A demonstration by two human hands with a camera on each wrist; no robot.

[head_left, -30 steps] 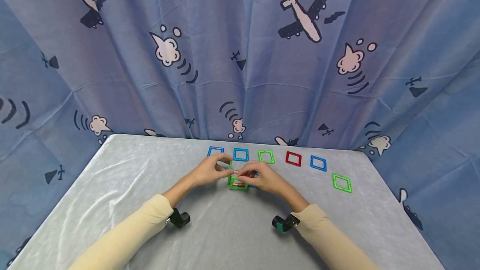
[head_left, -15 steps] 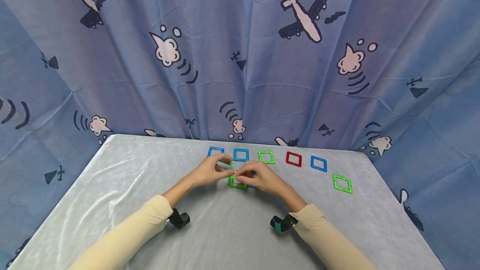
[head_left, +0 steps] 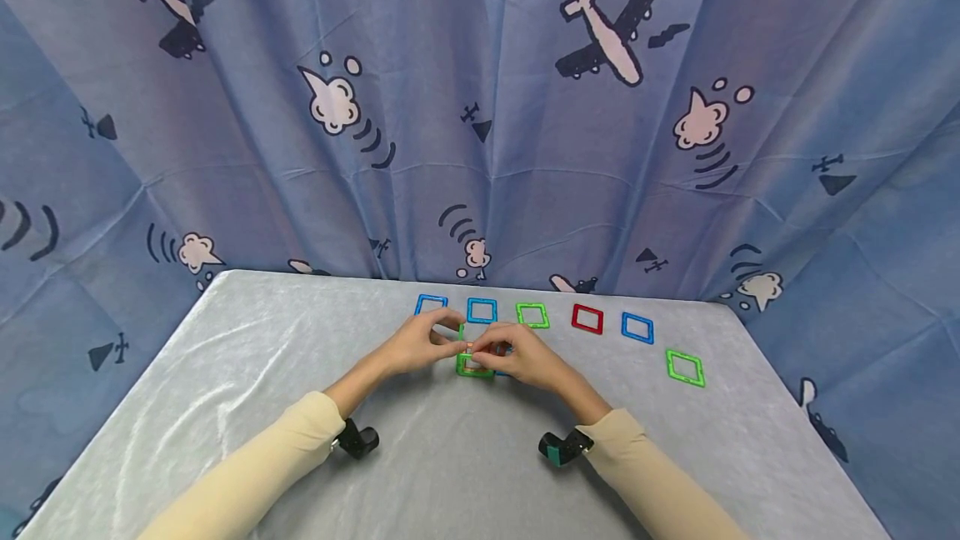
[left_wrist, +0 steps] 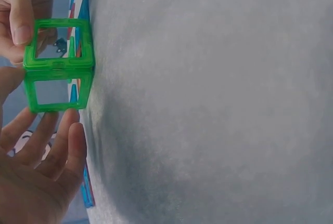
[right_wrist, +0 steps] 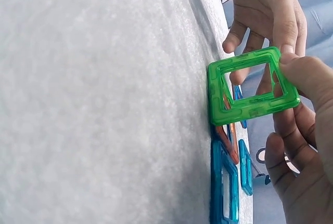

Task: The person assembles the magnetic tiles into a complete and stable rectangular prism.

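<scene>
Two green square magnetic tile frames meet at an edge and form a corner in the left wrist view. My left hand [head_left: 420,342] holds the side green tile [left_wrist: 60,107] between thumb and fingers. On the front green tile [right_wrist: 255,109], my right hand [head_left: 532,352] pinches a corner with thumb and fingers. An orange-red tile [right_wrist: 227,146] shows close behind the green ones, with a blue tile [right_wrist: 216,182] beside it. My fingers partly hide where these tiles join.
Along the far side of the grey cloth-covered table [head_left: 300,340] lie blue tiles [head_left: 482,322] [head_left: 637,339], a green tile [head_left: 532,304] and a red tile [head_left: 587,329]. Another green tile [head_left: 686,381] lies to the right. A blue curtain [head_left: 420,107] hangs behind.
My right hand has shifted slightly left, and the front green tile has moved slightly with it. My left hand stays almost still; the tiles in the far row have not moved.
</scene>
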